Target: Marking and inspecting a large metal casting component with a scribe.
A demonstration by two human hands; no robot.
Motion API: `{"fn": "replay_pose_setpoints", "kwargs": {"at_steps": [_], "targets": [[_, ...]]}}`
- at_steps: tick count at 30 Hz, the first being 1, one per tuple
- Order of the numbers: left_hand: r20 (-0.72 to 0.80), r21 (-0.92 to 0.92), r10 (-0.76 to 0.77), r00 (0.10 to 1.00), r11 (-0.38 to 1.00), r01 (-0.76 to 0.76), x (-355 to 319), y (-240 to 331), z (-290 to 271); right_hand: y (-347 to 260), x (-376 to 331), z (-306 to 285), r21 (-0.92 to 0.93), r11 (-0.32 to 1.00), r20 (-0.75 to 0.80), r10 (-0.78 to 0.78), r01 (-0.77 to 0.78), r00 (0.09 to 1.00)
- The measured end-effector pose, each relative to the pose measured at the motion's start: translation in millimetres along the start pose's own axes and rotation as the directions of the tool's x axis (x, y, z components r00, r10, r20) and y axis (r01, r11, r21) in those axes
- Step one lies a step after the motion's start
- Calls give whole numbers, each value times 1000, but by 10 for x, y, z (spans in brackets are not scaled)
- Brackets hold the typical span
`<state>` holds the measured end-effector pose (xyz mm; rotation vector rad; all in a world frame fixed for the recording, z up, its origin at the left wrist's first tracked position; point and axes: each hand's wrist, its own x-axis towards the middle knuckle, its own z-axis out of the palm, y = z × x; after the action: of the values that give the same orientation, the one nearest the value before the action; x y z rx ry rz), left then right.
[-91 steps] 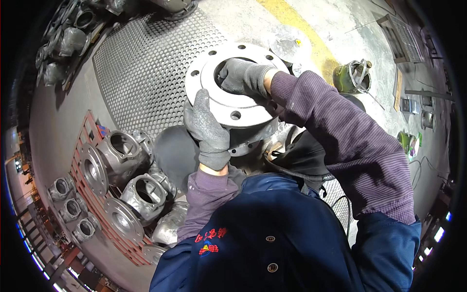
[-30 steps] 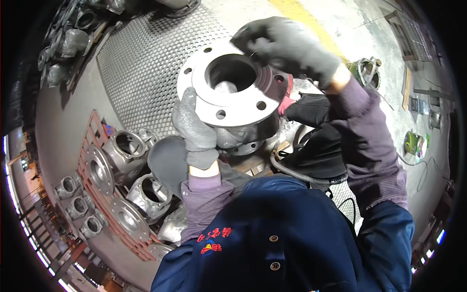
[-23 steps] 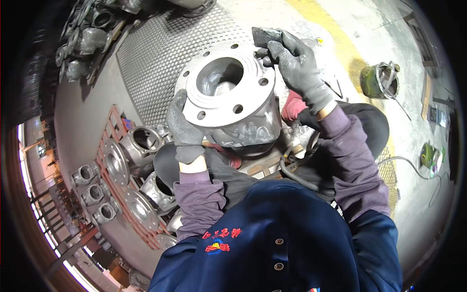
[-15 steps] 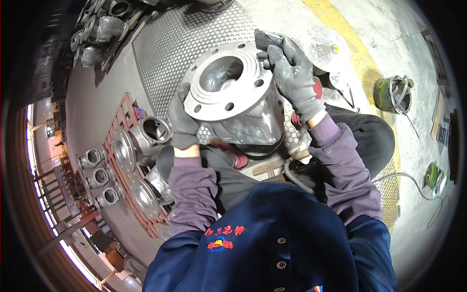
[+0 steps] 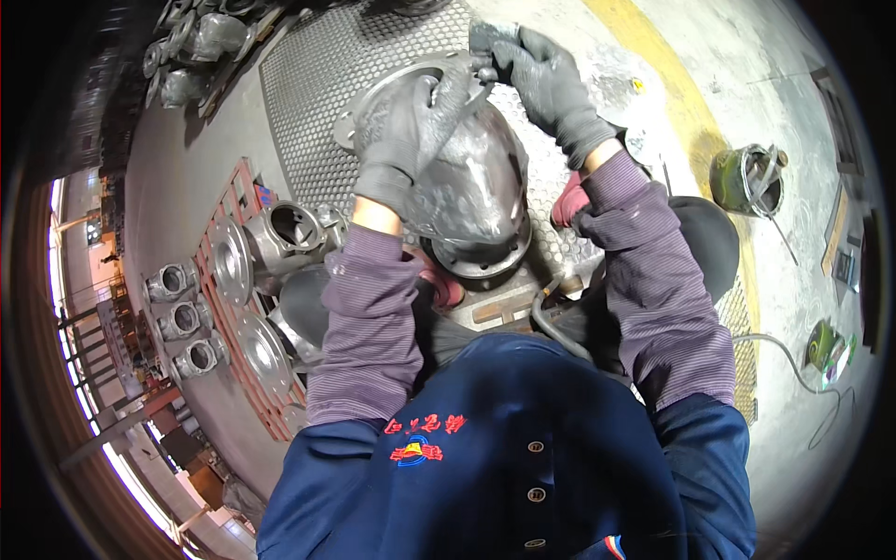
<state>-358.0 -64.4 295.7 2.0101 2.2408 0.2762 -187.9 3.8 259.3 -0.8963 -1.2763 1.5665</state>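
A large grey flanged metal casting (image 5: 467,168), like a valve body, stands tilted between my legs with its rounded side up. Its upper flange (image 5: 347,123) faces away from me and its lower flange (image 5: 485,261) rests near my feet. My left hand (image 5: 415,131), in a grey glove, lies over the casting's side, fingers curled round it behind the upper flange. Beyond the flange's right edge, my gloved right hand (image 5: 551,84) grips a dark, flat-sided block (image 5: 491,39). Its fingers are closed round the block, whose lower part they hide.
A perforated metal mat (image 5: 308,112) lies under the casting. To the left, a red rack (image 5: 219,308) bears flanged castings (image 5: 233,261), with smaller ones beside it. A green bucket (image 5: 737,182) stands at the right. A grey hose (image 5: 553,327) runs near my legs.
The casting has tipped away from me, so its bore no longer shows. My left hand has shifted from the flange's left edge onto the side. My right hand with the block has moved slightly farther away.
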Motion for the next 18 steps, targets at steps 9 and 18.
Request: {"fn": "replay_pose_setpoints", "kwargs": {"at_steps": [9,18], "targets": [[-28,-187,79,997,979,-83,-116,116,-154,-1157,-654,-2141,-844,432,56,-518,317,854],[-8,-441,-185,983,883,163,-659,-754,-345,940,-2271,-2890,-915,278,-286,59,-291,956]]}}
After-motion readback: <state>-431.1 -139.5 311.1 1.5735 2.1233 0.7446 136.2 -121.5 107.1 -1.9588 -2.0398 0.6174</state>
